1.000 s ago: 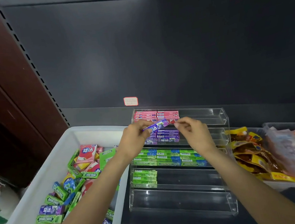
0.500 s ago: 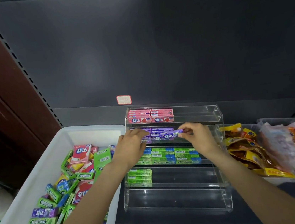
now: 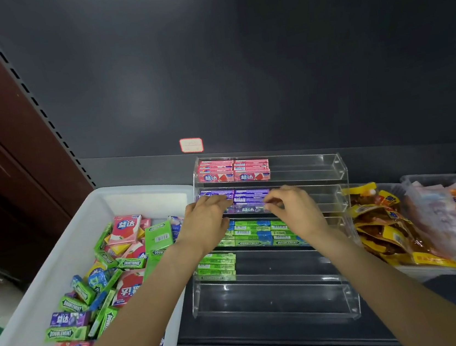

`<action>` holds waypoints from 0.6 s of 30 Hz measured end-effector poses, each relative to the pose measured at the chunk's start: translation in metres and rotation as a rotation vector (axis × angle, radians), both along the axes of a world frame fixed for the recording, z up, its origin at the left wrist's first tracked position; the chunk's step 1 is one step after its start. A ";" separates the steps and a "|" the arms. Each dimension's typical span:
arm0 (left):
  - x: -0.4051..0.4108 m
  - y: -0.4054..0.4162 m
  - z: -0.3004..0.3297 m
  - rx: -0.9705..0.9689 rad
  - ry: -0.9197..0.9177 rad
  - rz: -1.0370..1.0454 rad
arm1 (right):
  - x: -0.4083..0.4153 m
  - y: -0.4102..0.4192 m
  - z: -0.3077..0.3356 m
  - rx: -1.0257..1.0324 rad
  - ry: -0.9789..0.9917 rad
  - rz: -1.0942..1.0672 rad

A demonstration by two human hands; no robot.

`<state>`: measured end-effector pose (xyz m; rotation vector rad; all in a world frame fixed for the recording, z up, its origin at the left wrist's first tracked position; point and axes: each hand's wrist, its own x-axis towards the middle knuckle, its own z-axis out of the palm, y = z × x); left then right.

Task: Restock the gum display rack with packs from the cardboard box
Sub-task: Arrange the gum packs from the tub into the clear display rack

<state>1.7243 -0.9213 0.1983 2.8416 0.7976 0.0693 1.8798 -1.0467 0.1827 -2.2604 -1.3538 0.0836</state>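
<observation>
purple packs (image 3: pixel 249 200) are now lying in the rack's (image 3: pixel 335 165) second tier; a second ago you were holding one above it. your left hand (image 3: pixel 208 222) and right hand (image 3: pixel 291 208) are pressing them in (grip unclear), so more packs are waiting in the white bin (image 3: pixel 33 283).

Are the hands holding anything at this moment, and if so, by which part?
Both hands are at the purple gum packs in the rack's second tier. The left hand touches their left end, the right hand their right end; a true grip cannot be told.

Just one head cam here, looking forward and down, sitting close over the clear gum rack (image 3: pixel 277 256) and white bin (image 3: pixel 33 326).
</observation>
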 end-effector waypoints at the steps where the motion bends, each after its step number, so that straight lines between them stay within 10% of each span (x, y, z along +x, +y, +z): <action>1: 0.000 0.000 -0.001 -0.001 -0.003 0.004 | -0.002 0.000 -0.001 -0.007 -0.012 -0.005; 8: -0.007 -0.001 -0.003 -0.021 -0.127 0.030 | -0.020 0.008 0.002 -0.012 -0.152 -0.005; 18: -0.123 0.053 0.009 -0.055 -0.386 0.236 | -0.129 0.080 0.001 0.172 0.209 0.172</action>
